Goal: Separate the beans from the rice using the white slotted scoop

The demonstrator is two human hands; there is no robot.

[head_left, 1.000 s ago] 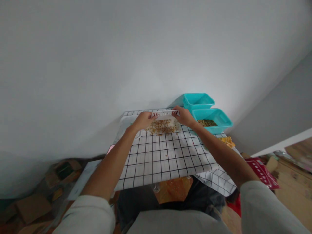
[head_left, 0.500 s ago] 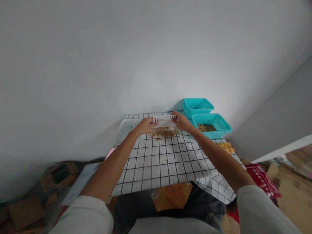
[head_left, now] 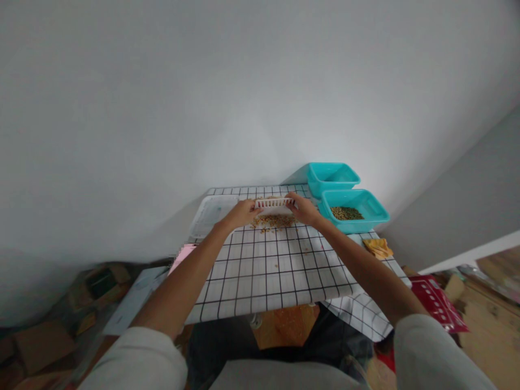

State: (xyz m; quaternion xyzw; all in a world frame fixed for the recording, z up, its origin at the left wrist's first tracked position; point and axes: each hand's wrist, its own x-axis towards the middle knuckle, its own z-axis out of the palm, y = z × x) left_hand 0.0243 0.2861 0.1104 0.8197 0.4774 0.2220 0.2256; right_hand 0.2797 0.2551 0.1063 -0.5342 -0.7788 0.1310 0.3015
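Note:
Both hands grip a small white slotted plastic basket (head_left: 274, 203) near the far side of the table. My left hand (head_left: 242, 213) is closed on its left end, and my right hand (head_left: 303, 209) on its right end. On the cloth just in front of the basket lies a spread of mixed tan and brown grains or beans (head_left: 273, 221). More of them show behind its far edge. What the basket holds, if anything, I cannot make out. A shallow clear-white plastic tray (head_left: 209, 218) rests to the left of my left hand.
Two teal basins stand at the right: the rear basin (head_left: 333, 169) and a nearer one (head_left: 376, 208) holding brown and green beans (head_left: 346, 213). A yellow cloth (head_left: 378, 248) lies by them. Something pink (head_left: 183, 253) sits at the left edge of the checked tablecloth (head_left: 260, 276).
The basket has come slightly down and nearer, and its tilt has changed. Both hands keep their hold and move with it. Grains now show behind its far edge.

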